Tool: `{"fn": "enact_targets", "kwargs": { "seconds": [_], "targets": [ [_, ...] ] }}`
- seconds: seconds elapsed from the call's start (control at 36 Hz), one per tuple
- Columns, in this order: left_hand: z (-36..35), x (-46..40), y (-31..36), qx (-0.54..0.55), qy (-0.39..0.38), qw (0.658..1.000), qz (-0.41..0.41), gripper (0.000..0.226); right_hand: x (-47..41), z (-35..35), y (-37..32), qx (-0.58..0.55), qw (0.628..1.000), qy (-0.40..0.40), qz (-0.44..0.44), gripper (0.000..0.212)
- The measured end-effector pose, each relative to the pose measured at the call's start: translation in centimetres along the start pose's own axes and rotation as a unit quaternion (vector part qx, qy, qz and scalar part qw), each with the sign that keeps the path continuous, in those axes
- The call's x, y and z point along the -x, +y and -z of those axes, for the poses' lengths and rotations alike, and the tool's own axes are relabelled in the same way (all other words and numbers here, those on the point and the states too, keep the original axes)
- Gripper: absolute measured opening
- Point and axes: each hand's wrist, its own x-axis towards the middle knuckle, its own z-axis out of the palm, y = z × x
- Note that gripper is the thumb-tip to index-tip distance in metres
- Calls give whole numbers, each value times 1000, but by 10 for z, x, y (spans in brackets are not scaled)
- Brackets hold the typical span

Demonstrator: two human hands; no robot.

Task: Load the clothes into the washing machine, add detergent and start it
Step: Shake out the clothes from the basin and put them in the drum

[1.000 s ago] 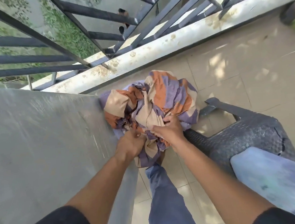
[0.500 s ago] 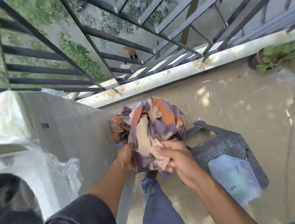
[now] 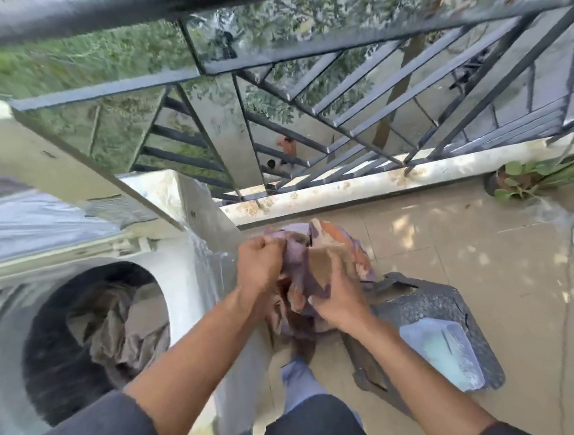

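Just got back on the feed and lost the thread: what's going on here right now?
A person is holding a bundle of purple, orange and beige cloth in both hands, left hand gripping its top and right hand its near side. The bundle is beside the washing machine, not in it yet. The drum opening is uncovered and already has some brownish laundry inside. A dark plastic stool stands to the right on the tiled floor.

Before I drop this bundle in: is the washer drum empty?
Not empty: brownish cloth already lies crumpled inside the open drum.
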Motion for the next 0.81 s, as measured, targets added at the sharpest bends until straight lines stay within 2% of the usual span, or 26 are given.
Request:
{"fn": "enact_targets", "kwargs": {
  "seconds": [0.06, 0.11, 0.19, 0.25, 0.28, 0.31, 0.42, 0.53, 0.61, 0.64, 0.69, 0.75, 0.81],
  "targets": [
    [4, 19, 17, 76, -37, 996, 21, 30, 17, 0, -16, -8, 1000, -3, 29, 113],
    [6, 40, 28, 115, -58, 991, 33, 29, 35, 2, -39, -49, 998, 0, 37, 107],
    [11, 64, 31, 143, -97, 985, 19, 26, 44, -3, -58, -90, 995, 46, 3, 72],
    [17, 80, 38, 152, -129, 980, 0, 21, 47, -3, -61, -110, 988, 111, 14, 46],
    [23, 83, 42, 155, -135, 978, -15, 20, 48, -1, -61, -118, 984, 134, 28, 39],
    [29, 85, 45, 159, -133, 978, -36, 20, 52, 3, -61, -116, 980, 153, 46, 37],
    [64, 79, 57, 146, -71, 983, -89, 22, 64, 34, -59, -43, 968, 218, 115, 53],
    [79, 70, 45, 87, -48, 992, -82, 24, 74, 70, -70, -56, 968, 196, 146, 42],
    [76, 72, 35, 2, -34, 990, -140, 15, 84, 90, -84, -80, 961, 183, 190, 40],
    [75, 71, 31, -34, -19, 985, -169, 18, 88, 95, -89, -88, 959, 178, 200, 38],
    [73, 70, 26, -101, -12, 964, -247, 48, 94, 101, -98, -107, 955, 170, 220, 30],
    [72, 68, 23, -169, -27, 922, -346, 82, 99, 107, -106, -111, 949, 171, 239, 18],
    [73, 66, 24, -228, -45, 870, -434, 99, 104, 114, -114, -100, 945, 173, 260, 19]
  ]
}}
